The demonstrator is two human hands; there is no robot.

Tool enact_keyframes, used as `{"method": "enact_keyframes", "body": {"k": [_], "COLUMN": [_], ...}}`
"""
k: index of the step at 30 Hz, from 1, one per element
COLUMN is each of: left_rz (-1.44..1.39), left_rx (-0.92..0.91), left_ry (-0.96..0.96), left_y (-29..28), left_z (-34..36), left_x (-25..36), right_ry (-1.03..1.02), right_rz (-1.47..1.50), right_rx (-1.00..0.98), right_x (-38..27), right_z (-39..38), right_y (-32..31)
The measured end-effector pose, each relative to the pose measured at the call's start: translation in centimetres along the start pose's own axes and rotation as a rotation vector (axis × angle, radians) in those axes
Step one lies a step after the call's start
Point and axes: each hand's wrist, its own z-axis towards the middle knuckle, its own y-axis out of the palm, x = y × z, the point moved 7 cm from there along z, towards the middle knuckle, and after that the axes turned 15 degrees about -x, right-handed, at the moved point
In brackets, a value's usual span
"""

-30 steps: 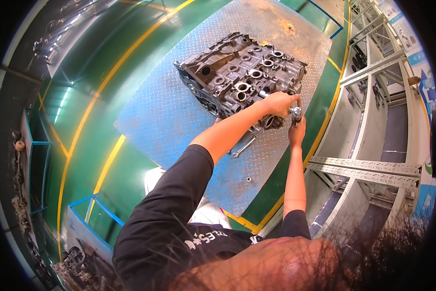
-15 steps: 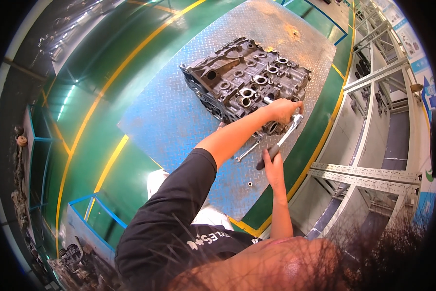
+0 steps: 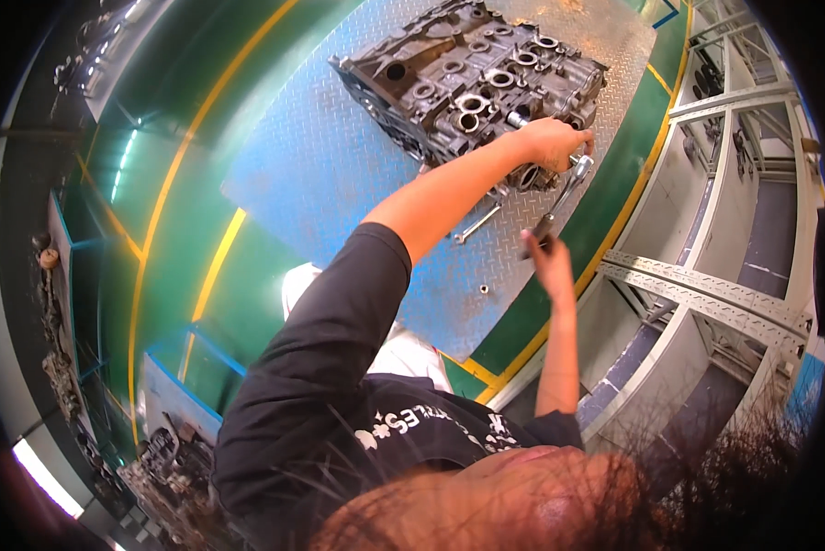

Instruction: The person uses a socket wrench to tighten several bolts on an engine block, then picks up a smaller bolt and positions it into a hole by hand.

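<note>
A grimy metal engine block (image 3: 458,69) lies on a blue-and-bare-steel checker plate (image 3: 284,174). My left hand (image 3: 552,144) is closed at its near right side, around a silver extension bar (image 3: 518,119) whose other end points into the engine; the fingers partly hide it. On the right of that hand shows the head of a ratchet wrench (image 3: 573,184). My right hand (image 3: 552,264) is wrapped round the dark handle of the ratchet, slightly blurred. A combination wrench (image 3: 477,223) lies on the plate between my forearms, and a small nut (image 3: 484,288) nearer to me.
Pale metal racks (image 3: 706,285) with bays stand along the right, past a yellow floor line (image 3: 614,234). Green floor (image 3: 173,266) with yellow stripes spreads to the left. A blue-edged stand (image 3: 192,367) and dark engine parts (image 3: 178,468) sit at the lower left.
The whole view has shifted, so the engine sits higher in the picture. My right hand has swung the ratchet handle slightly to the right. My left hand stays at the engine.
</note>
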Motion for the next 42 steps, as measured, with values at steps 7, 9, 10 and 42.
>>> {"method": "enact_keyframes", "body": {"k": [7, 9, 10, 42], "left_rz": [-0.051, -0.079, -0.079, -0.08], "left_rx": [0.076, 0.081, 0.091, 0.127], "left_ry": [0.073, 0.066, 0.052, 0.122], "left_y": [0.2, 0.3, 0.1, 0.0], "left_z": [0.1, -0.6, -1.0, -1.1], "left_x": [0.7, 1.0, 0.4, 1.6], "right_ry": [-0.08, -0.04, -0.021, -0.178], "right_rz": [0.61, 0.379, 0.137, -0.611], "right_rx": [-0.215, -0.213, -0.209, 0.35], "right_x": [-12.9, -9.0, -6.7, 0.5], "right_z": [-3.1, -2.8, -2.0, 8.2], "right_y": [2.3, 2.2, 2.1, -14.8]}}
